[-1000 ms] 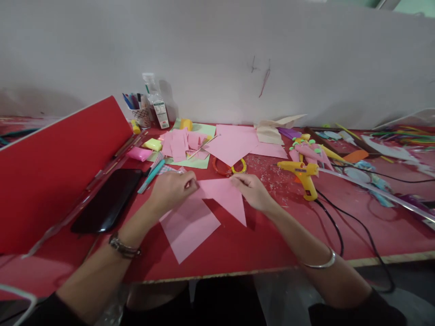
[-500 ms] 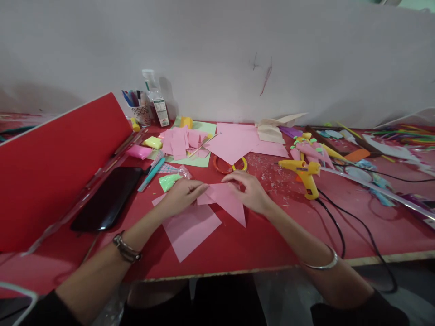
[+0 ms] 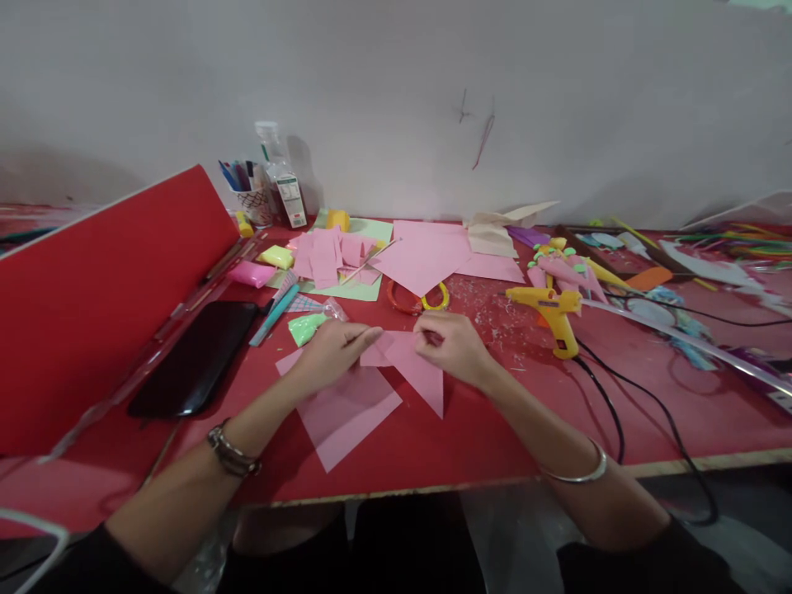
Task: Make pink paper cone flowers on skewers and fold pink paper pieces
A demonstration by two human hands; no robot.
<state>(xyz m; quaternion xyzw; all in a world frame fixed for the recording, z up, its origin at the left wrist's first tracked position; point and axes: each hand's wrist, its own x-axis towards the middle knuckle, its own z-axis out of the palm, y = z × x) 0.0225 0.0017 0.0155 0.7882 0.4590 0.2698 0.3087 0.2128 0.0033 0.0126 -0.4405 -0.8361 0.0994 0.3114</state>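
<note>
You grip the folded pink paper (image 3: pixel 402 352) with your left hand (image 3: pixel 334 351) and right hand (image 3: pixel 454 348) pinching it, a flat pink sheet (image 3: pixel 350 417) nearby on the red tabletop (image 3: pixel 495 437).

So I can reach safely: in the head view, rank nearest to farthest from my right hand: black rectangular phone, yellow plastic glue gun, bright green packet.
1. Yellow plastic glue gun: right of your right hand.
2. Bright green packet: left, beside your left hand.
3. Black rectangular phone: far left.
</note>
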